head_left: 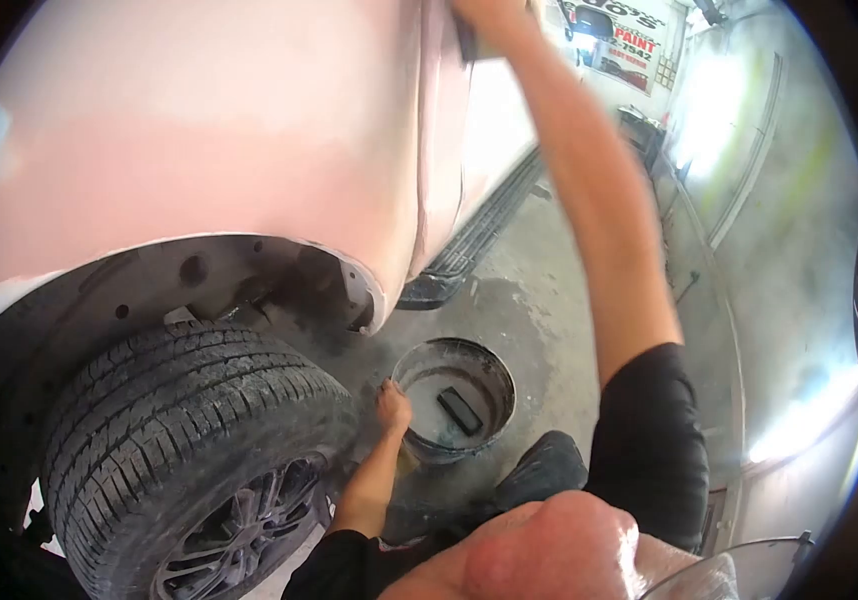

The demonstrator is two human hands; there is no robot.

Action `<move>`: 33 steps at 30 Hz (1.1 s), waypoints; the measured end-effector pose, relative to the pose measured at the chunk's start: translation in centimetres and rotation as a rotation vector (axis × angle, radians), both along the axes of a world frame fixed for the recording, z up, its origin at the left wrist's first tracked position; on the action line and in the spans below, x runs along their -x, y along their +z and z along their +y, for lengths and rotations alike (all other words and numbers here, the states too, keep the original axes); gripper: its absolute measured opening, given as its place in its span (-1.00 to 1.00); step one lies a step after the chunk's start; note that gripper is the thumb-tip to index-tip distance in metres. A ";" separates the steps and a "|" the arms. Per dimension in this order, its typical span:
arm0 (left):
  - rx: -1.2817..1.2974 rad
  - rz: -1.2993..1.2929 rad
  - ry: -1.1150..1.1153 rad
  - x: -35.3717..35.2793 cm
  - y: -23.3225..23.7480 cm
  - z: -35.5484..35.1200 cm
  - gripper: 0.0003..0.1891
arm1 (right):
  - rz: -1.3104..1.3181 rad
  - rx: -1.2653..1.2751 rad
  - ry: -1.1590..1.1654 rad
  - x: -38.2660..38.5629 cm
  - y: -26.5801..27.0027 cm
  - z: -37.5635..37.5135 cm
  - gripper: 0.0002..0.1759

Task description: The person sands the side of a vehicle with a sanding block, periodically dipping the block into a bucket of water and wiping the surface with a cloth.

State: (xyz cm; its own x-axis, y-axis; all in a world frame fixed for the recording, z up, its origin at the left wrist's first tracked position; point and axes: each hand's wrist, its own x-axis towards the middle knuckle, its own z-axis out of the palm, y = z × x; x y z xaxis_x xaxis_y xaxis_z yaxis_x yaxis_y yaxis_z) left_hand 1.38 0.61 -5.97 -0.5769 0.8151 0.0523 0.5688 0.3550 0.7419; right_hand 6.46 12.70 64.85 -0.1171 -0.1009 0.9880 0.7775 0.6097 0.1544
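Note:
Low on the floor, my left hand (395, 408) grips the near-left rim of a round bucket (505, 392). Cloudy greyish water lies in it, and a dark rectangular block (460, 410) is in the water. My right arm stretches up along the vehicle, and my right hand (492, 24) is at the top edge of the view against the body panel (249, 170). A dark edge of something (467, 42) shows beside that hand. Its fingers are mostly cut off or blurred, so their grip cannot be made out. The panel has pinkish and whitish patches.
A large tyre (199, 400) stands to the left under the wheel arch (189, 265). A black running board (484, 230) runs along the vehicle's side. To the right are a wall (789, 230) with bright lights and, farther back, a lettered sign (629, 45).

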 end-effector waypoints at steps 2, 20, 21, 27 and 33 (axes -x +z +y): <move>0.046 -0.044 0.002 -0.2 0.6 -0.2 -0.65 | 0.029 0.028 -0.079 -0.2 -9.5 1.3 -0.40; 0.079 -0.050 0.043 0.0 1.5 -0.5 -0.72 | -0.001 0.313 -0.042 -0.8 -11.5 -2.0 -0.41; 0.074 -0.019 0.047 -0.2 0.8 -0.2 -0.73 | -0.017 0.195 -0.018 -0.9 -8.4 -0.8 -0.41; 0.059 -0.032 -0.003 0.1 1.7 -0.7 -0.71 | 0.023 0.199 -0.007 -0.3 -0.2 -3.7 -0.37; 0.095 -0.065 0.043 -0.2 1.2 -0.4 -0.69 | 0.003 0.104 0.082 -2.0 -19.5 2.3 -0.34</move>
State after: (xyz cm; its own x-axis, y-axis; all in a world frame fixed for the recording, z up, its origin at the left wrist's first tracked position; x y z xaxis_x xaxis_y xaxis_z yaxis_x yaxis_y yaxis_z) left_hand 1.61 0.26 -4.74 -0.6110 0.7892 -0.0624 0.5032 0.4481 0.7389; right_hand 8.44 14.98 45.30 -0.1097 -0.0069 0.9939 0.7247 0.6839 0.0847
